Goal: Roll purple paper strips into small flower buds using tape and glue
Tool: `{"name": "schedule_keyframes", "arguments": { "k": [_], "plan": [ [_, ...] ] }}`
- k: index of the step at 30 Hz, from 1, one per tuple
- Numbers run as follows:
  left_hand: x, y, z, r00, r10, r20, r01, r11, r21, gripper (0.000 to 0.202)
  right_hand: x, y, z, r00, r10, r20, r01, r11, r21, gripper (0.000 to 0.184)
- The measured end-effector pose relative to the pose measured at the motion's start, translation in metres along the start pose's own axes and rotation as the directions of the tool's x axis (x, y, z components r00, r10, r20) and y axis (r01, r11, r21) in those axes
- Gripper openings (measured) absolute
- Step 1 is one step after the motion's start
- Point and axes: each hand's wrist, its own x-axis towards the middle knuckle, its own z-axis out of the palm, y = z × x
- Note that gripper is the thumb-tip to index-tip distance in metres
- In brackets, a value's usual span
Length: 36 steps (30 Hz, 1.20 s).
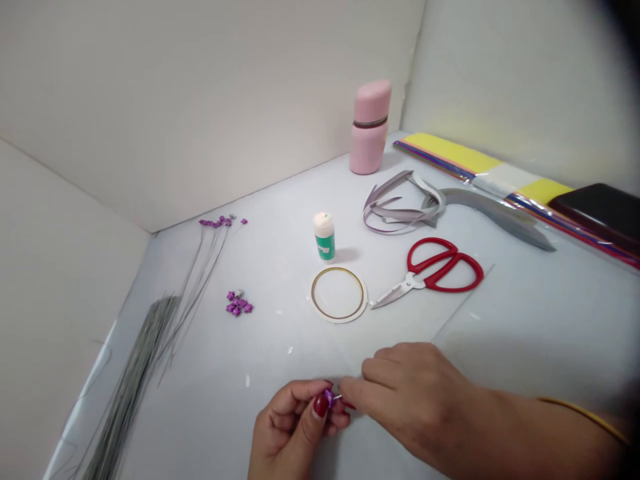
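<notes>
left hand (293, 425) pinches 1 purple piece (328, 398) | right hand (415, 393) holds pale rod (337, 397)

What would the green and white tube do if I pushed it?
The tube might tip, standing upright and taller than wide. Once down, it could roll, because its sides look round. It's probably light, being smaller than the pink bottle.

Purple piece (329, 398), red-handled scissors (412, 283)

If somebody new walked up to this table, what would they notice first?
Probably the red-handled scissors, lying just beyond the right hand. Next, the pink bottle standing upright at the back. Closer in, a small shiny purple piece is held in the left hand.
</notes>
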Motion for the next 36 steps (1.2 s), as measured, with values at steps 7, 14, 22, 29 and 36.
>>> {"name": "schedule_keyframes", "arguments": {
  "k": [7,14,22,29,36],
  "plan": [
    [-0.004,0.001,-0.002,0.998,0.058,0.035,-0.058,0.998,-0.026,0.015,-0.003,-0.008,0.001,1.000,0.014,-0.018,-0.015,1.000,-0.018,0.011],
    [-0.011,0.001,-0.003,0.987,0.144,0.073,-0.139,0.988,-0.064,0.014,-0.007,-0.021,-0.008,0.998,0.009,-0.062,-0.013,0.998,-0.067,0.014],
    [-0.018,0.002,-0.006,0.980,0.186,0.076,-0.174,0.975,-0.137,0.015,-0.012,-0.027,-0.010,0.977,-0.025,-0.212,-0.013,0.985,-0.175,0.019],
    [-0.028,-0.006,0.005,0.966,0.256,-0.035,-0.258,0.963,-0.080,0.022,-0.002,-0.044,-0.025,0.960,0.200,-0.198,-0.202,0.979,0.007,0.014],
    [-0.034,-0.019,0.018,0.848,0.513,-0.130,-0.508,0.858,0.075,0.022,0.003,-0.055,-0.023,0.982,0.157,-0.109,-0.120,0.951,0.284,0.014]
  ]
}}
